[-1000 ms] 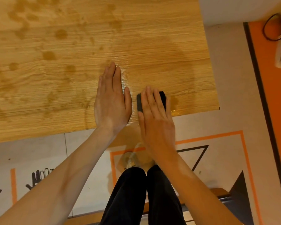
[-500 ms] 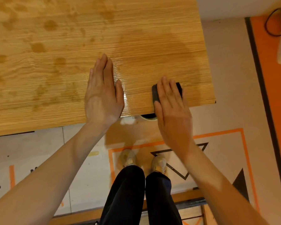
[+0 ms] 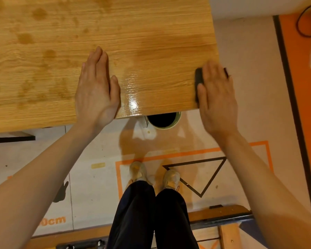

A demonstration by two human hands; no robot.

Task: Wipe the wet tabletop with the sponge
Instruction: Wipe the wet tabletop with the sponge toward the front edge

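sponge (image 3: pixel 199 81) sits at the right near corner of the tabletop (image 3: pixel 151 33), dark and mostly hidden under my right hand (image 3: pixel 216 97). only its left edge and a sliver past the fingertips show. that hand lies flat on top of it, fingers straight and together, pressing down and not curled around it, with the palm hanging past the table's near edge. the sponge's long axis looks to run away from me, along the line of the fingers, though with so little showing i can't be sure.

my left hand (image 3: pixel 97 87) is flat on the wood too, fingers extended and closed up side by side, holding nothing, well apart from the sponge. between the two hands the surface has a glossy sheen (image 3: pixel 133 103). left of the left hand and further back the wood is dotted with darker wet blotches (image 3: pixel 25 38).

what the next stroke turns on, as i judge it: the sponge is at the far right edge, so there is nowhere more to go that way. all the remaining wet lies to its left and beyond it. the right hand is the one on it, so it would need to carry it back leftward or push it away from me. the left hand sits in that path and may need to shift.

a bucket (image 3: pixel 162 120) stands on the floor under the near edge.
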